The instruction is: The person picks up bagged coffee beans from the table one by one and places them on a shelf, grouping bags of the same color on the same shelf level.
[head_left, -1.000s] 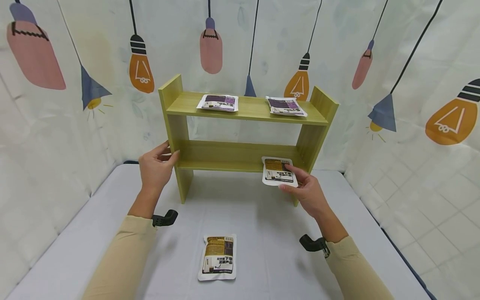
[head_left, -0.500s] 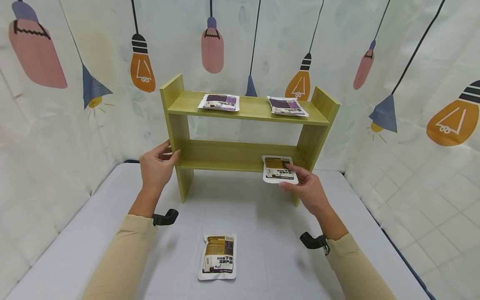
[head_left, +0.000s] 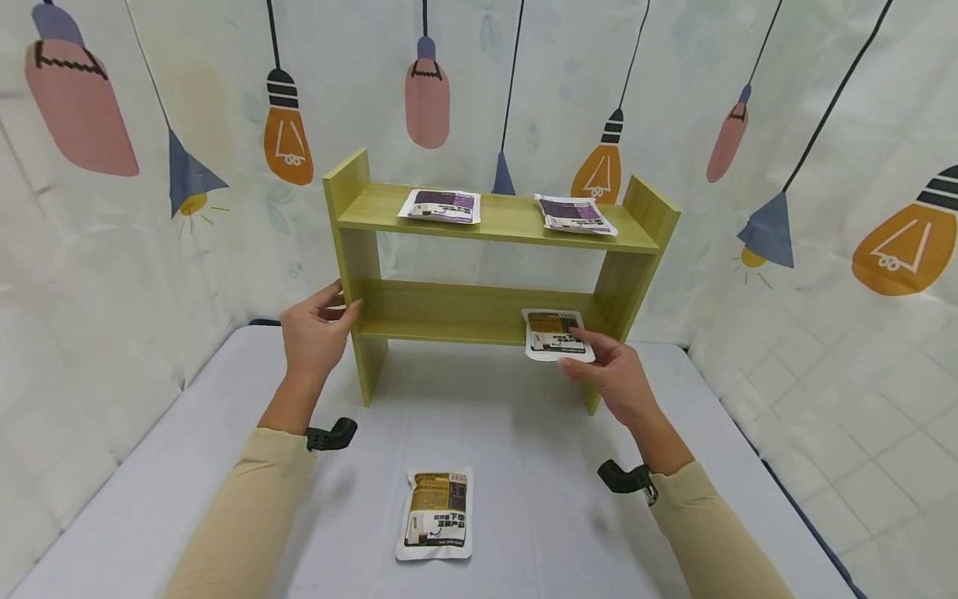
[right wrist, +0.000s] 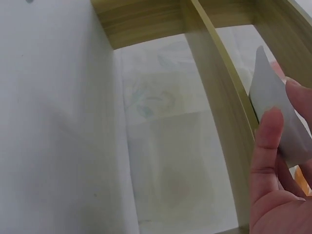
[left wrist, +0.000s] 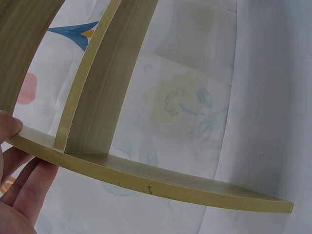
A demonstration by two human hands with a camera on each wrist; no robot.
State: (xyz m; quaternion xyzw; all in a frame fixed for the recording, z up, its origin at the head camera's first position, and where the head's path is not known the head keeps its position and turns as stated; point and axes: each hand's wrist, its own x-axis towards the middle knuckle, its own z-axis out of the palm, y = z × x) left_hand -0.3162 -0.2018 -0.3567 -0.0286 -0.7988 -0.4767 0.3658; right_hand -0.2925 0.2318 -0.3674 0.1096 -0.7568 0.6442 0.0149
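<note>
A pale wooden two-tier shelf (head_left: 479, 308) stands on the table. My left hand (head_left: 314, 337) grips the edge of its left side panel, thumb inside and fingers outside, as the left wrist view shows. With thumb and fingers my right hand (head_left: 614, 378) pinches a brown-and-white packet (head_left: 552, 334) at its right edge. That packet lies partly over the lower board, its near end past the front edge. In the right wrist view the packet's white underside (right wrist: 278, 107) shows next to the board. Another brown-and-white packet (head_left: 436, 514) lies flat on the table between the forearms.
Two purple-and-white packets lie on the upper board, one packet (head_left: 440, 206) left of centre and one packet (head_left: 575, 215) at the right. A white cloth covers the table (head_left: 524, 516). Curtains printed with lamps (head_left: 284, 150) hang behind and at both sides.
The packet in my right hand has moved slightly up and inward over the lower board and lies flatter. My left hand keeps its hold on the side panel.
</note>
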